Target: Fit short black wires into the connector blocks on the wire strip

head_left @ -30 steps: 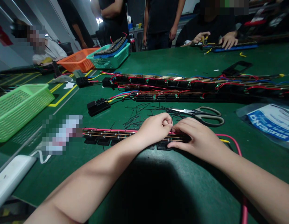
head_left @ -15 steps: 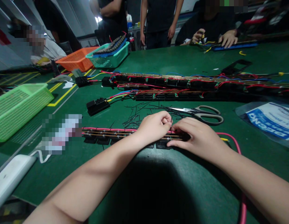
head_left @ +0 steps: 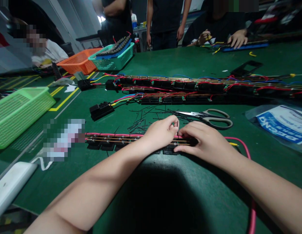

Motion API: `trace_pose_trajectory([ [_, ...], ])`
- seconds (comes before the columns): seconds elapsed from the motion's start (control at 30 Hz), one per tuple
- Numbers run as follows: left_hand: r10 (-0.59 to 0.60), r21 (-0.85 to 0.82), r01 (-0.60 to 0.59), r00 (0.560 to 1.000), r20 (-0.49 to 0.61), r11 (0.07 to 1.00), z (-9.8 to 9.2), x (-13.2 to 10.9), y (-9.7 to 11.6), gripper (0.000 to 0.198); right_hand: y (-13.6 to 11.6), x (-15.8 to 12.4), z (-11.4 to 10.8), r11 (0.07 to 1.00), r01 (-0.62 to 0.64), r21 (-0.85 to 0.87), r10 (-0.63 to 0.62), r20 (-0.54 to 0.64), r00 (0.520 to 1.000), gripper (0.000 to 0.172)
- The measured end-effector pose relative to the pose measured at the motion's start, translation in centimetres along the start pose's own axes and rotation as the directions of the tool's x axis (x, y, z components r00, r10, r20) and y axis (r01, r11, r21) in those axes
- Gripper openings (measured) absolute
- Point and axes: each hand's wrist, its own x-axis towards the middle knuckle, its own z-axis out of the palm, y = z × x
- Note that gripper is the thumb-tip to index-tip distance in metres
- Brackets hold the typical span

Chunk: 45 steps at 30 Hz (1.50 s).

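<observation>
A single head-worn camera looks forward and down over two bare forearms at the hands, close by, the tabletop stretching away beyond.

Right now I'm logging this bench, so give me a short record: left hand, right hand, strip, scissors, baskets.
left hand: curled over strip; grip unclear
right hand: spans strip, thumb at near edge
strip: black, with red cable
scissors: beyond hands, handles rightward
baskets: light green basket, orange basket, teal basket; picture's left half
</observation>
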Motion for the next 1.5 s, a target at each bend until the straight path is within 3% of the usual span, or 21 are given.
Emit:
trace_pose_trajectory([
  [0.97, -0.056, -0.064, 0.055, 0.998, -0.004, 0.996, 0.0, 0.1, 0.1, 0.004, 0.1, 0.1, 0.0, 1.000, 0.013, -0.001, -0.013, 0.007, 1.000, 0.043],
  [1.23, -0.030, -0.140, 0.021, 0.998, -0.063, 0.990, 0.2, -0.1, 0.3, 0.008, 0.0, 0.2, 0.0, 1.000, 0.012, 0.009, -0.013, 0.015, 1.000, 0.041],
  [1.37, 0.008, -0.146, -0.026, 0.993, -0.120, 0.989, -1.1, -0.1, 0.6, 0.006, 0.0, 0.1, 0.0, 1.000, -0.011, 0.019, 0.011, 0.028, 1.000, 0.040],
  [1.5, 0.111, 0.056, -0.103, 0.982, -0.151, 0.993, -4.2, -0.7, 1.7, 0.007, 0.0, 0.0, 0.0, 0.999, -0.026, 0.039, 0.025, 0.041, 0.999, 0.041],
])
